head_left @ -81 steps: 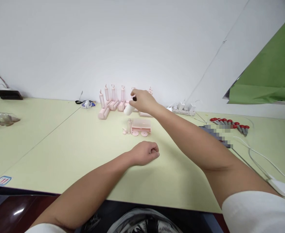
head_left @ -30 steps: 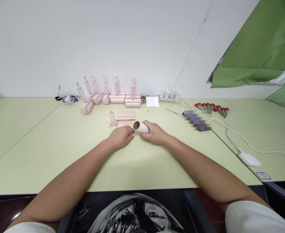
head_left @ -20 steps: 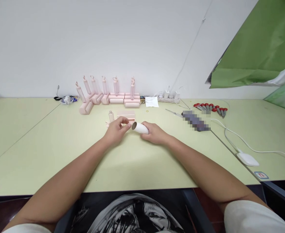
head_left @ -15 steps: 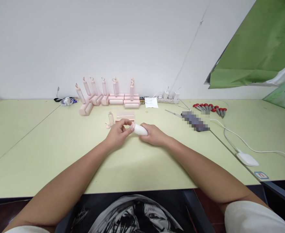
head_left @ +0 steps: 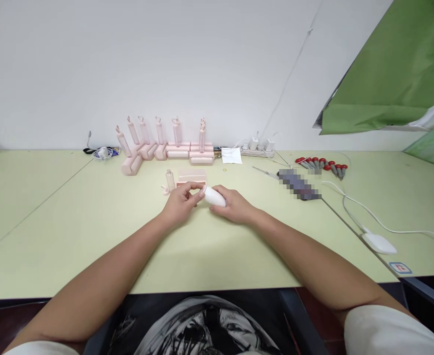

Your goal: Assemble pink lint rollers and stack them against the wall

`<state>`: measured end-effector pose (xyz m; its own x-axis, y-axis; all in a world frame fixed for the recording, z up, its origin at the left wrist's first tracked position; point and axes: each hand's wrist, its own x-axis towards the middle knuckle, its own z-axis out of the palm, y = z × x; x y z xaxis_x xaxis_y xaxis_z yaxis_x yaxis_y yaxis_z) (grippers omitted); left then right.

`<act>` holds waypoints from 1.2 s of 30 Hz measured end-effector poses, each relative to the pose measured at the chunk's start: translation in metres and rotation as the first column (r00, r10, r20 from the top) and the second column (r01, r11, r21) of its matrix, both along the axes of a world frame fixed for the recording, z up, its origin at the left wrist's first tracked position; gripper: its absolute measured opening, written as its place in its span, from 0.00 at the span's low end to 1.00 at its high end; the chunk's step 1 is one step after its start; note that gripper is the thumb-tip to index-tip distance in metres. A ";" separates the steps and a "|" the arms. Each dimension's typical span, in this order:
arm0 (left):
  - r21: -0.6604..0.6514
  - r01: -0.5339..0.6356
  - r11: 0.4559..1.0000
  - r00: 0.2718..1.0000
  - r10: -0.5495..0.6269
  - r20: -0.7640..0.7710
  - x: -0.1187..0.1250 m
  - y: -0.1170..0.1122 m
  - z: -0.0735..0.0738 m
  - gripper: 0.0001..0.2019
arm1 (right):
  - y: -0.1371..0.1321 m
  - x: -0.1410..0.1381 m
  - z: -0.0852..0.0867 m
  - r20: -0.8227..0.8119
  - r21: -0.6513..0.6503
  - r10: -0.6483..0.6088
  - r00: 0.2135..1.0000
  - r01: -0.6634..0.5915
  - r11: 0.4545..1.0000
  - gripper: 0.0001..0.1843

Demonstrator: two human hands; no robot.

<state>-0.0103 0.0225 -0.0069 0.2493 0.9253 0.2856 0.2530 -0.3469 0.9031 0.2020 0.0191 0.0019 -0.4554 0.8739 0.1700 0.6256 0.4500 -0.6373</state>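
A smooth white rounded bottle-like object (head_left: 214, 196) is held between both hands above the table, its left end slightly higher. My right hand (head_left: 235, 205) is closed around its right end, thumb below. At the left end, the thumb and fingertips of my left hand (head_left: 180, 201) pinch its tip, hiding it partly. Just behind my left hand stands a small clear pinkish bottle (head_left: 170, 181), uncapped, with a pale pink cap (head_left: 165, 190) lying beside it. An open pink case (head_left: 192, 175) lies behind the fingers, its front partly covered.
Along the wall stand several pink cases (head_left: 201, 158) with small capped bottles (head_left: 177, 132) upright on them. A white paper (head_left: 232, 156), a power strip (head_left: 265, 153), a blurred dark object (head_left: 299, 184), red-headed grey pieces (head_left: 335, 168) and a white cabled device (head_left: 379, 243) lie to the right.
The view has shifted very slightly. Both hands keep their hold on the white object, with hardly any other movement visible.
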 end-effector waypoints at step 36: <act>0.112 -0.117 0.987 0.770 0.162 -0.617 0.002 0.002 0.002 0.06 | 0.019 -0.001 -0.007 -0.630 -0.449 -0.416 0.656 0.129 0.884 0.21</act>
<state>-0.0082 0.0243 -0.0051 0.2630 0.9492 0.1726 0.8019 -0.3145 0.5081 0.2011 0.0376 -0.0055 -0.0598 0.9982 0.0018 -0.0053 0.0015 -1.0000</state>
